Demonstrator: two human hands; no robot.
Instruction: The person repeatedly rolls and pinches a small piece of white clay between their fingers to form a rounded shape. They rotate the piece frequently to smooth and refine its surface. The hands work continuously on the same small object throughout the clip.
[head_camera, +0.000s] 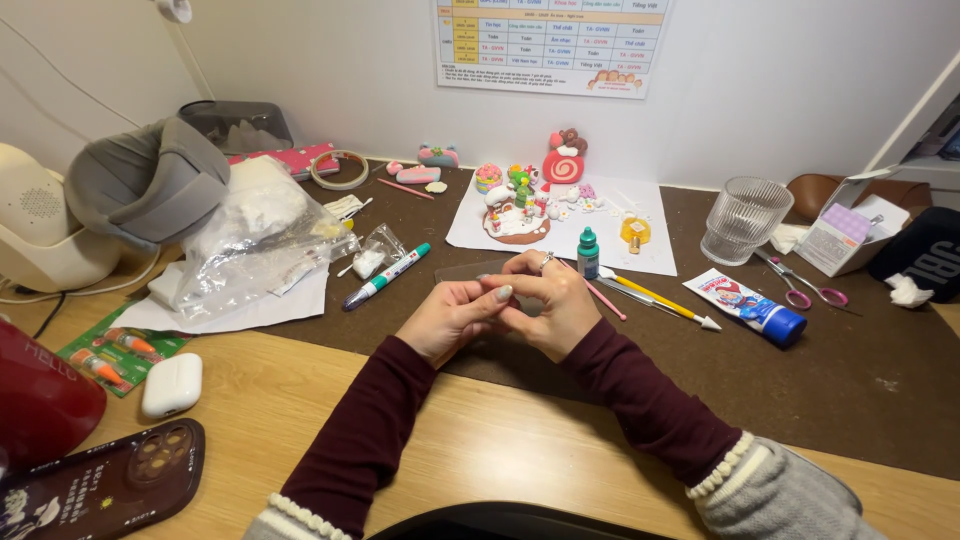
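The person's two hands meet in the middle of the scene, above the near edge of a dark brown mat (860, 400). The left hand (450, 318) is curled, its fingers bent inward and its fingertips pressed against those of the right hand (555, 305). The right hand is also curled, with a ring on one finger, and it partly covers the place where the fingers meet. Whether something small is pinched between the fingers cannot be told, because the fingers hide it. Just beyond the hands lies a clear flat sheet (470, 271) on the mat, and to the right of it stands a small bottle with a teal cap (588, 252). A yellow tool with a white tip (662, 299) and a thin pink stick (605, 298) lie just right of the right hand. Farther away, a white paper (650, 255) carries small coloured clay figures (530, 195) on a round brown base, and a small yellow bottle (634, 232). To the right a ribbed clear glass (745, 220) stands upright and looks empty. Near it lie a white tube with a blue cap (748, 306), pink-handled scissors (800, 282) and an open small box (845, 232). On the left, a clear plastic bag (255, 250) holds white material, a smaller bag (375, 255) lies beside it, and a teal-and-white marker (387, 276) rests between the bags and the left hand.
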